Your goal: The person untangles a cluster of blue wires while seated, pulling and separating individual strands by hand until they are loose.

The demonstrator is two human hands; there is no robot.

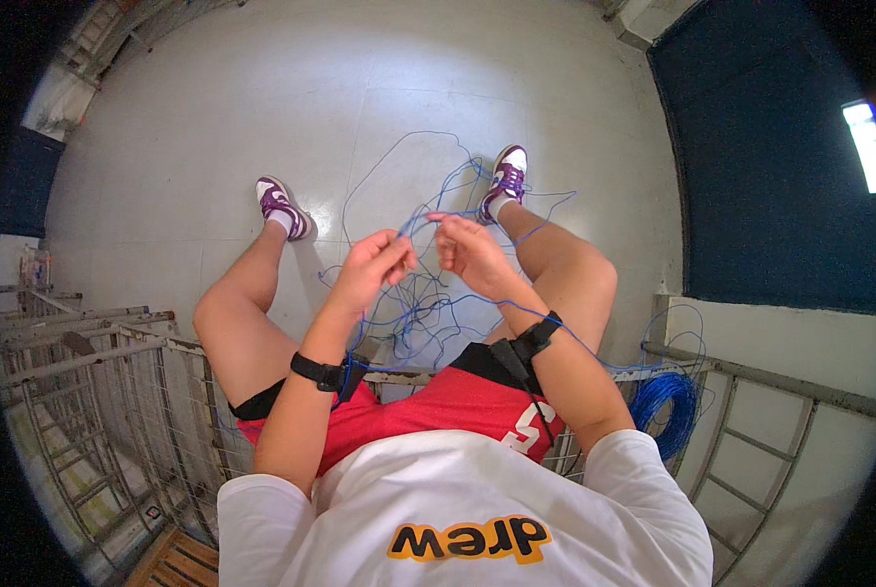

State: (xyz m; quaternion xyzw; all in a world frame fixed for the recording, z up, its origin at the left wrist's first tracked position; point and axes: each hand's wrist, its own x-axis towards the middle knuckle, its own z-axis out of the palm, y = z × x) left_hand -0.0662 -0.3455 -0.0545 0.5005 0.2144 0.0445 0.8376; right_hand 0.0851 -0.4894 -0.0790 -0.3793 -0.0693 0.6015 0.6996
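Note:
A thin blue wire point(414, 220) stretches between my two hands in front of my lap. My left hand point(371, 269) is closed, its thumb and fingers pinching the wire. Close beside it on the right, my right hand point(469, 249) also grips the wire, with its index finger reaching along it toward the left. From there the wire falls in loose, tangled loops to the floor between my legs. One strand passes over my right forearm toward a blue wire coil point(690, 396) hanging on the metal frame at my right. The wire's ends cannot be made out.
I sit on a metal rack point(164, 338), with bars and mesh on both sides. Some loops lie against my right shoe point(508, 176); my left shoe point(283, 207) stands apart. A dark blue panel point(771, 166) covers the right wall. A wooden slatted piece point(176, 560) shows at lower left.

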